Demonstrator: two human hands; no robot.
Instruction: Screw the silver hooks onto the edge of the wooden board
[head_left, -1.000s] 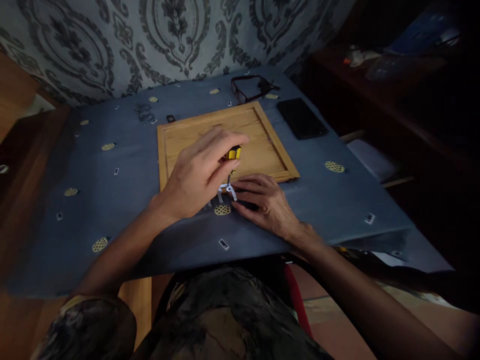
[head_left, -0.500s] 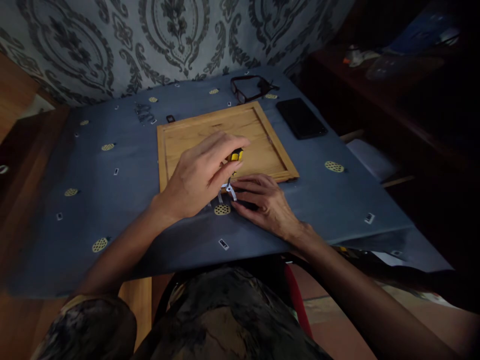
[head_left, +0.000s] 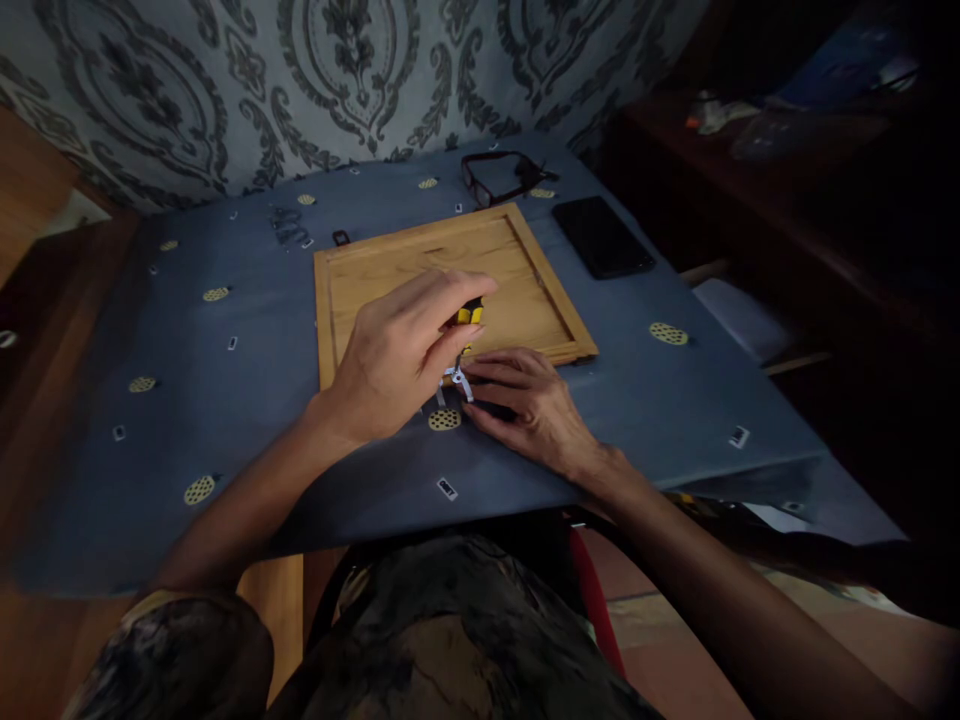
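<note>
My left hand (head_left: 394,350) is closed around the yellow-and-black handle of a screwdriver (head_left: 470,315), which stands nearly upright. The screwdriver's shaft points down to a small silver metal bracket (head_left: 459,378) at the near edge of a framed wooden panel (head_left: 420,236). Fingers of my right hand (head_left: 532,405) press against the bracket from the right, thumb below and fingertips at the panel's edge. My left hand partly hides the bracket's left side and the panel's near-left part.
Dark-rimmed glasses (head_left: 491,180) lie behind the panel, with a black phone (head_left: 604,237) to its right. A small dark clip-like piece (head_left: 341,237) and a small heap of thin metal bits (head_left: 289,227) lie on the blue tablecloth (head_left: 300,510). A patterned curtain (head_left: 247,90) hangs behind.
The screwdriver handle has turned slightly, and my left hand has shifted a little with it. My right hand, the bracket and the panel look unmoved.
</note>
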